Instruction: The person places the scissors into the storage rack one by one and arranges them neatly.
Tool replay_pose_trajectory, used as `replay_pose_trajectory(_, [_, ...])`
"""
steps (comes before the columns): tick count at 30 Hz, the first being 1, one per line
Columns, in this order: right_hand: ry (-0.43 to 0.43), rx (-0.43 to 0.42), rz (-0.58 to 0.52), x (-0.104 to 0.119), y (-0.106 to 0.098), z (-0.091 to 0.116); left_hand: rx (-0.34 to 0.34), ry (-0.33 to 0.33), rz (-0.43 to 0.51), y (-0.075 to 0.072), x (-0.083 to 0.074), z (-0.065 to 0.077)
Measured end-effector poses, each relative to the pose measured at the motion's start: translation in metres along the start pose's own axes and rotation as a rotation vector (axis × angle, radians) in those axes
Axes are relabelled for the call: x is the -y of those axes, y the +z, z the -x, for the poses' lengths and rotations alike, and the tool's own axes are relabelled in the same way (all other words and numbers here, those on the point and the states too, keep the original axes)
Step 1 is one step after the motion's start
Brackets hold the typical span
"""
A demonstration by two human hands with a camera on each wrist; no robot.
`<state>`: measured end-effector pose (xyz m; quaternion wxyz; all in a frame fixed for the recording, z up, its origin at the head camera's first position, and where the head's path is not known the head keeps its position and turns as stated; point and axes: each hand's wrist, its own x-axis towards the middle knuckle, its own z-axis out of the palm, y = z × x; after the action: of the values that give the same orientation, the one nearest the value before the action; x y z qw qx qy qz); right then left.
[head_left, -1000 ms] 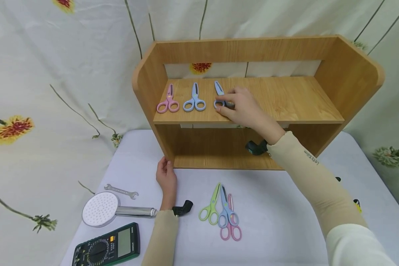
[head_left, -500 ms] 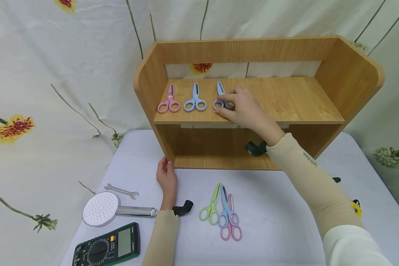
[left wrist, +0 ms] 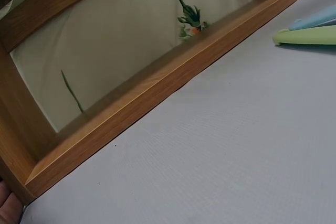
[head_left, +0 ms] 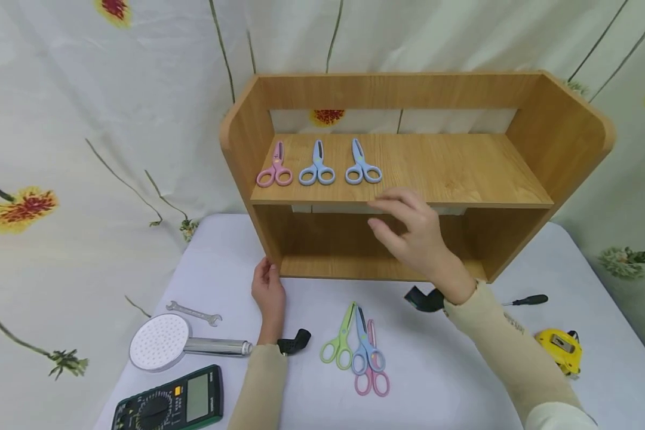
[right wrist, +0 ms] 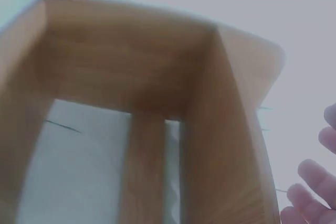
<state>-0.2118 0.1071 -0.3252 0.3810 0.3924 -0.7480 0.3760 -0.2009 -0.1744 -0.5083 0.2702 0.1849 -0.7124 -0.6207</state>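
Three pairs of scissors stand in a row on the upper board of the wooden shelf [head_left: 451,167]: pink scissors [head_left: 275,174], blue scissors [head_left: 317,173] and more blue scissors [head_left: 362,171] on the right. My right hand [head_left: 414,233] hovers in front of the board's edge, thumb and fingers apart, holding nothing. At the shelf's lower left corner my left hand [head_left: 269,298] rests against the side panel; its fingertips [left wrist: 9,205] show in the left wrist view. Green scissors [head_left: 340,346], blue scissors [head_left: 366,352] and pink scissors [head_left: 373,379] lie together on the table, the blue overlapping the pink.
Left on the table [head_left: 435,382] are a wrench [head_left: 193,313], a shower head [head_left: 161,343] and a multimeter [head_left: 172,400]. A screwdriver [head_left: 531,300] and a yellow tape measure [head_left: 561,352] lie to the right. Flowered cloth [head_left: 156,89] hangs behind the shelf.
My right hand has let go of the rightmost blue scissors on the upper board and drawn back down toward me. The left hand stays at the shelf corner.
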Motion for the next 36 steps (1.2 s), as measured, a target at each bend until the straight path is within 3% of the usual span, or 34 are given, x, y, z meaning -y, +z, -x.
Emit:
replay_pose_trajectory(4, [0.047,0.051,-0.011,0.014,-0.001,0.05,0.006,-0.008,-0.014,-0.001,0.002,0.003])
replay_pose_trajectory(8, [0.21,0.194,-0.053,0.024,0.002,0.094,0.0,-0.003,-0.014,-0.002,0.002,0.004])
replay_pose_trajectory(17, [0.561,0.679,-0.298,0.035,0.016,0.16,0.021,-0.004,-0.024,-0.001,0.001,0.002])
replay_pose_trajectory(19, [0.605,0.802,-0.319,0.037,0.021,0.169,0.011,0.002,-0.016,-0.001,0.002,0.002])
replay_pose_trajectory(22, [0.594,0.928,-0.253,0.042,0.028,0.177,0.002,0.008,-0.001,-0.001,0.003,0.001])
replay_pose_trajectory(25, [0.55,0.956,-0.126,0.048,0.033,0.181,0.004,0.005,0.004,-0.001,0.003,0.0])
replay_pose_trajectory(29, [0.51,0.916,-0.012,0.054,0.037,0.183,0.016,-0.002,-0.004,-0.001,0.001,0.0])
replay_pose_trajectory(36, [0.563,0.856,-0.077,0.046,0.039,0.185,0.016,-0.014,-0.019,-0.001,0.001,-0.001])
